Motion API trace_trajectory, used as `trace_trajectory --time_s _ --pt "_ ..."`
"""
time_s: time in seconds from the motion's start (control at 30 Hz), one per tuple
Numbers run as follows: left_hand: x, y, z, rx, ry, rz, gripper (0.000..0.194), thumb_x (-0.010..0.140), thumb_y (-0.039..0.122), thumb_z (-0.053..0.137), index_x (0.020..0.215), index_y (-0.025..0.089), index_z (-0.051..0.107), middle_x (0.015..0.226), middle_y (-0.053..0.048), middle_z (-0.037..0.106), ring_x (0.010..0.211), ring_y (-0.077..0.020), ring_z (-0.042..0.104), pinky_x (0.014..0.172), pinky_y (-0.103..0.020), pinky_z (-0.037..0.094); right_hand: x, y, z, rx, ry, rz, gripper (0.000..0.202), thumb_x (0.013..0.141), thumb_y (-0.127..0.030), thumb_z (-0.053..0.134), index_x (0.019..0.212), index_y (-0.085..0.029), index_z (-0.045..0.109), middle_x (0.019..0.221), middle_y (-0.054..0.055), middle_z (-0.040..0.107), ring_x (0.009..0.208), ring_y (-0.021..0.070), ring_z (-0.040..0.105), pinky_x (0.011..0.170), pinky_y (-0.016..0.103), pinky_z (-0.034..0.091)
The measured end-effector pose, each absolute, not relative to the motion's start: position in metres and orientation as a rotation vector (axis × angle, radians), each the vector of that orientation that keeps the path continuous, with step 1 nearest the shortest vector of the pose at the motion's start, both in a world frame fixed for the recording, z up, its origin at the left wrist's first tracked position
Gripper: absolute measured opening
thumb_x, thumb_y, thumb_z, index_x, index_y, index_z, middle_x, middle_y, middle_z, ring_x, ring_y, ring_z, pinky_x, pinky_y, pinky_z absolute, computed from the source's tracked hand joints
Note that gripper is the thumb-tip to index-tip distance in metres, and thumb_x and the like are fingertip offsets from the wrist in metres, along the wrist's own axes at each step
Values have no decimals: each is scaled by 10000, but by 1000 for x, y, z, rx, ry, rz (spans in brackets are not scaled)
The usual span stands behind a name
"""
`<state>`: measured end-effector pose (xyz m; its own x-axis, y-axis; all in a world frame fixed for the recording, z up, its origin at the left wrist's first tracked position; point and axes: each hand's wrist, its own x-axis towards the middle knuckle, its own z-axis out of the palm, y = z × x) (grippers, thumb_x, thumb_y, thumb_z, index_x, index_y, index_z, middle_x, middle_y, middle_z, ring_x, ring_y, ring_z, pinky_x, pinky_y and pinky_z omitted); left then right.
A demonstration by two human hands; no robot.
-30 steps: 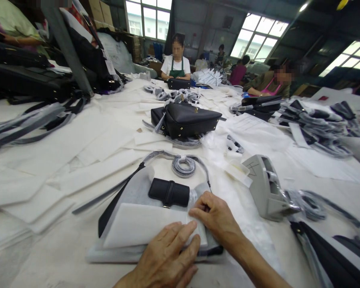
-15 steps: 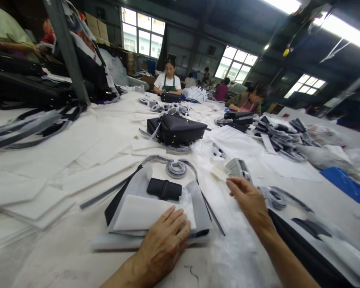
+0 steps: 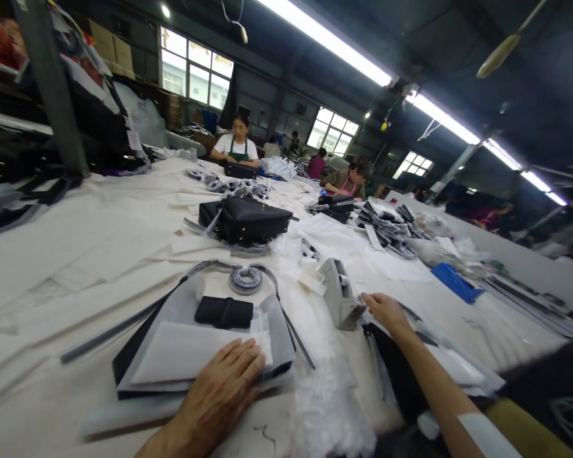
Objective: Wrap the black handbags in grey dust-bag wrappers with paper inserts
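Note:
A black bag (image 3: 124, 359) lies wrapped in pale sheeting, with a coiled, plastic-wrapped strap (image 3: 245, 280) at its top. On it rest a small black case (image 3: 223, 312) and a folded white packing sheet (image 3: 181, 353). My left hand (image 3: 222, 388) presses flat on the sheet's lower right part, fingers stretched out. To the right stands a grey tape dispenser (image 3: 337, 299). My right hand (image 3: 386, 313) is at its near right end, thumb and fingers pinched together by the cutter. Whatever lies between those fingertips is too small to make out.
Another black bag (image 3: 255, 219) stands farther up the table. Wrapped straps and black pieces (image 3: 386, 222) are heaped at the right, near a blue piece (image 3: 456, 282). Clear plastic (image 3: 329, 407) lies crumpled in front. A co-worker (image 3: 239, 147) sits at the far end.
The view has turned to the right. My right hand has moved from the dispenser's near left side to its cutter end. My left hand stays flat on the white sheet.

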<state>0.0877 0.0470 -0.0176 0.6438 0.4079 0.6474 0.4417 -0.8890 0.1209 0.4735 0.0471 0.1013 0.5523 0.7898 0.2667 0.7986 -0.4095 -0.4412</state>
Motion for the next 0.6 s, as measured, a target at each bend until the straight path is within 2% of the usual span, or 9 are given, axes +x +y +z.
trace_trajectory --time_s 0.07,0.13,0.23,0.3,0.43,0.53,0.6 --pt "87 48 -19 -2810 -723 -1067 308 940 224 559 1246 231 524 1176 -43 690 1123 -206 648 1016 -357 488 453 46 102 -2202 -1297 -54 359 795 -497 538 829 -202 740 865 89 760 854 269 691 779 350 504" --pt "87 47 -20 -2827 -744 -1026 327 930 215 568 1254 229 526 1196 -47 685 1149 -210 636 1033 -365 481 421 44 103 -2075 -1441 32 370 829 -504 528 908 -216 746 944 77 763 885 262 686 815 354 502" --pt "87 46 -22 -2826 -750 -1005 328 928 197 554 1256 216 542 1207 -56 683 1171 -215 624 1042 -374 482 379 44 108 -1837 -1692 211 312 851 -489 565 863 -244 757 911 46 768 855 252 693 804 344 509" --pt "88 47 -24 -2803 -731 -1036 310 944 192 526 1252 215 557 1200 -54 685 1159 -212 627 1037 -367 487 378 48 113 -1825 -1627 188 289 835 -482 589 854 -250 759 909 35 767 869 248 696 819 336 508" --pt "90 48 -30 -2730 -735 -1153 300 981 171 428 1234 219 582 1180 -42 690 1144 -204 629 1038 -363 476 438 55 118 -2073 -1189 196 234 755 -444 652 809 -235 741 830 33 756 881 249 692 797 323 512" --pt "92 48 -35 -2690 -729 -1198 319 976 160 414 1226 234 598 1170 -23 695 1140 -192 628 1052 -349 459 484 52 110 -2158 -1068 356 192 728 -384 667 678 -201 694 677 46 723 772 247 702 689 325 535" --pt "93 48 -38 -2689 -730 -1181 329 964 150 423 1223 239 605 1183 -18 690 1151 -185 622 1072 -343 442 498 53 97 -2149 -1010 494 202 751 -374 654 702 -182 690 665 47 720 704 221 705 638 308 541"
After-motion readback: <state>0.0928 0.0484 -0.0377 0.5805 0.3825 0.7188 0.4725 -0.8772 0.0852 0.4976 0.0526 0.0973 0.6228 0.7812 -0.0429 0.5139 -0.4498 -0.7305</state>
